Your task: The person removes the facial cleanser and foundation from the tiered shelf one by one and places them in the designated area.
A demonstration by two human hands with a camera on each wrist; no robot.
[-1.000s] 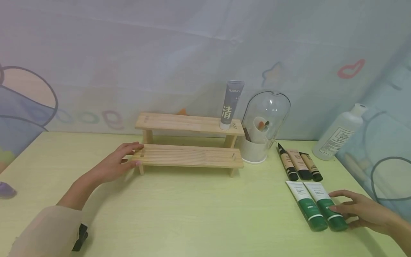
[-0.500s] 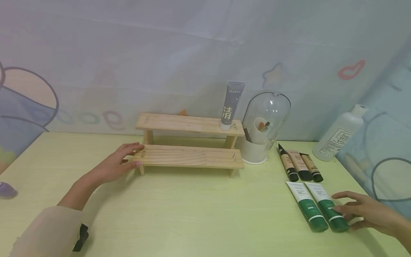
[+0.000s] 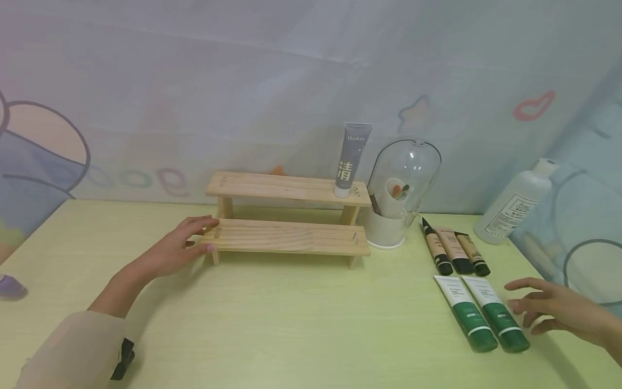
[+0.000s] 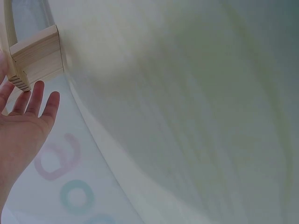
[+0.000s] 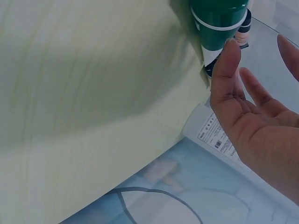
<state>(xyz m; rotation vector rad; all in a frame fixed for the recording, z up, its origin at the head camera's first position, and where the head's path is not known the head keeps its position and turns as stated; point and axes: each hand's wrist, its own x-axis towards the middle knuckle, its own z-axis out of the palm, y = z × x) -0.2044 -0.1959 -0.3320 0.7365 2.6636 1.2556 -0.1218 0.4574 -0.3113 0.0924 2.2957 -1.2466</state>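
A two-tier wooden stand (image 3: 286, 236) is in the head view. My left hand (image 3: 170, 248) holds the left end of its lower board, thumb at the front corner and fingers at the back corner. In the left wrist view, the fingers (image 4: 33, 100) lie against the board's end (image 4: 21, 81). My right hand (image 3: 559, 309), fingers loosely bent and holding nothing, hovers beside the right one of two green-and-white squeeze tubes (image 3: 495, 313). The left tube (image 3: 466, 313) lies parallel to it. On the stand's upper board, a grey squeeze tube (image 3: 352, 159) stands upright at the right end.
Three small cosmetic tubes (image 3: 452, 250) lie behind the green ones. A clear dome (image 3: 423, 162) covers a white cup with brushes, right of the stand. A white bottle (image 3: 517, 202) stands at the back right. Something purple (image 3: 11, 287) lies at the far left.
My right hand has drawn back to the right, its fingertips leaving the right green-and-white tube. The left hand and the stand stay where they were.
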